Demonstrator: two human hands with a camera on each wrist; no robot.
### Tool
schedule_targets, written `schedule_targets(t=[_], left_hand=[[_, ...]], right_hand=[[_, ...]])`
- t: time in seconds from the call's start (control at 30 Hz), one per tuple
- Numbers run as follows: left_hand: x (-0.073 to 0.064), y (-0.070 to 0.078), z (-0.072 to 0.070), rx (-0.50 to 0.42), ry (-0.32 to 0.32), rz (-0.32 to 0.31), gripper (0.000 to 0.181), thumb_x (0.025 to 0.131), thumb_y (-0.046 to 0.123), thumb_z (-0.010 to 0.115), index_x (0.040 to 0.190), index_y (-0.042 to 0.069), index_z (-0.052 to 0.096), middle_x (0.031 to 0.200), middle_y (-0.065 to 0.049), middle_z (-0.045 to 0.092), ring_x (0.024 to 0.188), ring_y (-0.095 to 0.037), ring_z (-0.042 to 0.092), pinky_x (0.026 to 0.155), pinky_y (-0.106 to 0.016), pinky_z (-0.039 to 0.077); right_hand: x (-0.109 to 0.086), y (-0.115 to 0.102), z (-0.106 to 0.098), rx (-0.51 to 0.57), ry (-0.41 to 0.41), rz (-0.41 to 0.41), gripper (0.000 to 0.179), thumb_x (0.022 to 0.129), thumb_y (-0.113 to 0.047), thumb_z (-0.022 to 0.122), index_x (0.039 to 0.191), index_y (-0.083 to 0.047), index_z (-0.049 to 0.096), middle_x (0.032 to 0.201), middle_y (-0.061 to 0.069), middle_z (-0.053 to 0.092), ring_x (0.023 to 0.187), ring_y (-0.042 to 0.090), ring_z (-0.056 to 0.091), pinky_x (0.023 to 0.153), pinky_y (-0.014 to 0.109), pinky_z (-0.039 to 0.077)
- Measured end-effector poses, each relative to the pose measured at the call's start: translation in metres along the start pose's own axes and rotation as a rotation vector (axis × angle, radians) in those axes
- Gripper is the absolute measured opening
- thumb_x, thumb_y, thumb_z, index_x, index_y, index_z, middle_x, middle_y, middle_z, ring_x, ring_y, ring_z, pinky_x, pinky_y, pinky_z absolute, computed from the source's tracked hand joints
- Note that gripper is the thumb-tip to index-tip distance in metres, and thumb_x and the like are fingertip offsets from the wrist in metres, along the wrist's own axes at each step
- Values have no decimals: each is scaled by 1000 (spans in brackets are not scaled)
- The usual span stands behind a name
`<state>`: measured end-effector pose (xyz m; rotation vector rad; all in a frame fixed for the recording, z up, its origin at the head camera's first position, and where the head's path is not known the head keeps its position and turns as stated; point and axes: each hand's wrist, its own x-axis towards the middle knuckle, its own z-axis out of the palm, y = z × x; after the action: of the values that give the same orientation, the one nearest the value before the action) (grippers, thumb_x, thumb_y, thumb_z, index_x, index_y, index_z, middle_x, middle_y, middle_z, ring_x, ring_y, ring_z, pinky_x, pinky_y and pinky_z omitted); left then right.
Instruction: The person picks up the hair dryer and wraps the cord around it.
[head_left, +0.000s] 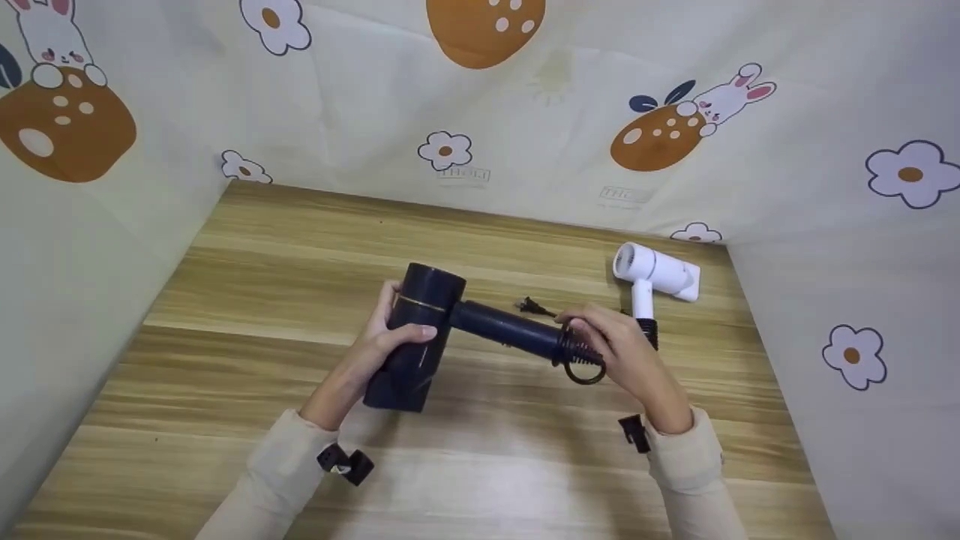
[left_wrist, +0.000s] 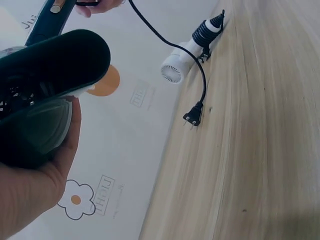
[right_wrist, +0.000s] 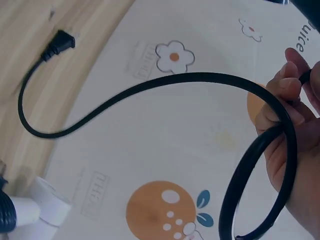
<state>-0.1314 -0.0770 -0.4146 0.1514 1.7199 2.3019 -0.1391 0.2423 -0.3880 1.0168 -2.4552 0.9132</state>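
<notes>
A dark navy hair dryer (head_left: 429, 289) with a thin gold ring round its barrel is held over the table. My left hand (head_left: 366, 356) grips the barrel, thumb across the near side. To the right points the dryer's handle (head_left: 510, 330), black cord coiled at its end. There my right hand (head_left: 630, 356) pinches the cord (right_wrist: 200, 77) between thumb and fingers. A loop of it hangs below the hand in the right wrist view. The cord's free end runs to a two-pin plug (left_wrist: 192, 115), which lies close over the wood.
A white hair dryer (head_left: 664, 274) lies at the back right of the wooden table (head_left: 247, 375), black cord wound round its handle. A printed cloth (head_left: 375, 97) with rabbits, oranges and flowers walls the table at the back and both sides.
</notes>
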Motion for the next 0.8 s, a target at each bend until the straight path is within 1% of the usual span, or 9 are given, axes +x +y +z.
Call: schedule_targets(t=[0.1,0.17,0.23,0.33,0.4,0.5,0.6,0.7,0.8], left_hand=[[0,0,3,-37,22,6,51,75,7,62,116,18,33,97,-12,58,77,-26,63,67,-40,54],[0,-1,6,-53,45,16,50,75,8,62,115,19,34,97,-12,58,77,-26,63,66,-39,54],[0,-1,9,-80,69,34,49,75,7,61,114,18,35,97,-11,58,76,-25,63,66,-37,54],[1,-1,13,-109,118,61,46,75,6,61,112,17,36,96,-9,59,75,-22,62,66,-35,53],[1,0,16,-125,150,74,46,75,5,62,111,17,36,96,-7,58,75,-21,62,66,-34,53],[2,1,19,-141,207,73,46,75,7,63,112,17,37,96,-8,58,75,-22,62,64,-35,54],[4,2,22,-145,269,69,48,75,8,64,114,18,37,97,-10,57,75,-23,62,62,-38,54],[5,3,24,-142,329,67,51,76,8,65,116,17,35,100,-10,55,75,-24,62,60,-41,55],[8,2,24,-113,386,74,53,76,8,67,118,15,34,104,-9,53,76,-23,62,62,-39,55]], right_hand=[[-3,0,10,20,-6,43,20,86,-1,59,104,-9,63,86,1,68,82,15,64,73,34,53],[-4,-1,16,41,-9,93,18,86,0,59,101,-8,60,76,1,66,72,11,62,66,31,53],[-4,-5,22,113,-48,198,7,90,-2,53,90,-7,59,65,-1,60,61,5,55,59,24,48],[-3,-10,29,228,-104,350,26,99,-8,39,77,-6,54,56,3,52,49,2,43,49,18,39],[-1,-11,33,306,-131,413,33,101,-13,32,77,-6,53,54,7,50,45,3,40,46,20,36],[1,-14,40,273,-155,418,26,101,-13,31,93,-4,53,58,7,51,44,4,41,42,21,38],[1,-20,47,162,-185,400,19,100,-9,33,109,-4,50,61,1,50,46,2,42,43,21,41],[-1,-27,50,35,-196,358,18,99,-6,37,112,-3,49,63,-5,48,52,2,42,49,21,43],[-3,-34,51,-75,-178,291,19,96,-4,43,115,-3,49,63,-6,46,53,5,41,51,23,43]])
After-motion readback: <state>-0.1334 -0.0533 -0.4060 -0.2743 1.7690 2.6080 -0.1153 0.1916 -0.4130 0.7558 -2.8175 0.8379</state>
